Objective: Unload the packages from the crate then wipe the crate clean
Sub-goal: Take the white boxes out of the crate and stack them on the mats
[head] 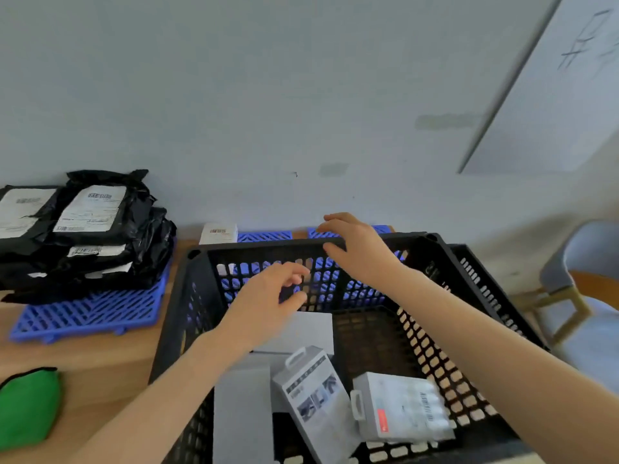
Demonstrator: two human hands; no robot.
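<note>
A black perforated crate (pixel 268 244) stands on the wooden table in front of me. Inside it lie several grey and white boxed packages, among them a tilted box with a hang tab (pixel 316 400), a white box with a red mark (pixel 402 406) and a flat grey box (pixel 311 329). My left hand (pixel 264 303) hovers inside the crate above the flat grey box, fingers loosely curled and holding nothing. My right hand (pixel 355 244) is over the crate's far rim, fingers relaxed; touch cannot be told. A green cloth (pixel 28 406) lies at the table's left edge.
Black bagged parcels with white labels (pixel 83 229) are stacked on a blue plastic grid mat (pixel 90 313) at the left. Another blue mat (pixel 264 236) and a small white box (pixel 217 233) lie behind the crate by the wall. A chair (pixel 576 279) stands at right.
</note>
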